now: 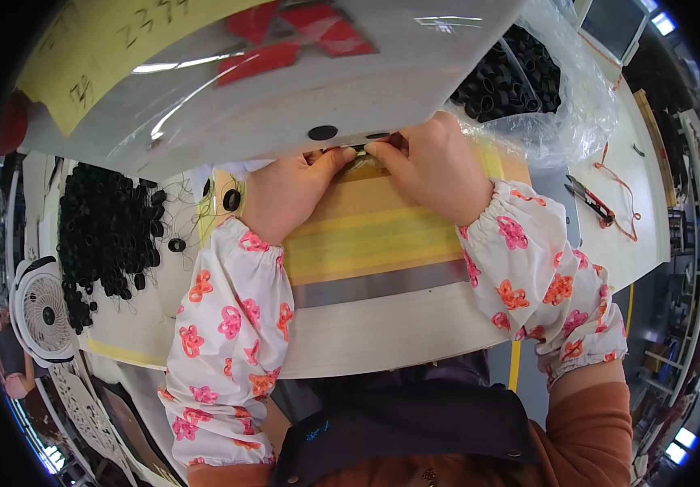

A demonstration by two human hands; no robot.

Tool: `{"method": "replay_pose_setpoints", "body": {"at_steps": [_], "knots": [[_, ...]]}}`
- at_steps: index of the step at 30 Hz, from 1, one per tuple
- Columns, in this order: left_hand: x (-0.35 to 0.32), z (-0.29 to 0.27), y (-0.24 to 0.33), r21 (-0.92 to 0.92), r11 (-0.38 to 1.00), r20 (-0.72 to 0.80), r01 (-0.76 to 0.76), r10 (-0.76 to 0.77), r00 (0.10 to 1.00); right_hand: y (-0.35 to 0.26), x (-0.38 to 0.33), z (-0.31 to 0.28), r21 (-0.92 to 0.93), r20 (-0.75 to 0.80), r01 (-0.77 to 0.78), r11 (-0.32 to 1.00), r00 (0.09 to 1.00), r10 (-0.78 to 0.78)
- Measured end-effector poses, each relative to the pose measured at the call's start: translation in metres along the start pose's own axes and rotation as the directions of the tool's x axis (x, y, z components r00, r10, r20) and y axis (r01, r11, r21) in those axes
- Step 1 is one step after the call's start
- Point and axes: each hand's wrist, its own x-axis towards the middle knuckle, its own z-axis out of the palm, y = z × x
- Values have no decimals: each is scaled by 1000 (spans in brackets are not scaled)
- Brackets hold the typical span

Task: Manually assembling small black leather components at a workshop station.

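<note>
We find a grey machine housing (pixel 285 105) over the left hand (pixel 289 191) and right hand (pixel 443 166). Beyond the right hand, a clear bag (pixel 589 101) of black rings (pixel 488 93) appears pending; left of the left hand, a heap (pixel 110 231) trailing threads (pixel 176 195) appears done. Both hands pinch, thumb to finger, one small black piece (pixel 359 149) between them, which we judge unfinished.

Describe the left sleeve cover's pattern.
Left sleeve cover: white with pink and orange flowers; best seen in the head view.
</note>
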Motion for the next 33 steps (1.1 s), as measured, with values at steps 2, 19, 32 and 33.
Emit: {"method": "replay_pose_setpoints", "body": {"at_steps": [2, 19, 32, 33], "knots": [[1, 2, -4, -21, 998, -25, -56, 56, 998, -1, 1, 0, -4, -3, -1, 1000, 1000, 1], [5, 2, 6, 20, 983, 34, 180, -181, 983, 4, 1, -1, -97, -10, -38, 995, 999, 37], [4, 18, -26, 77, 946, -282, -314, 322, 904, 2, -3, 0, -164, 7, 16, 986, 1000, -15], [2, 20, -23, 61, 937, -321, -345, 346, 882, 2, -5, -2, -162, -14, 4, 987, 1000, -6]]}}
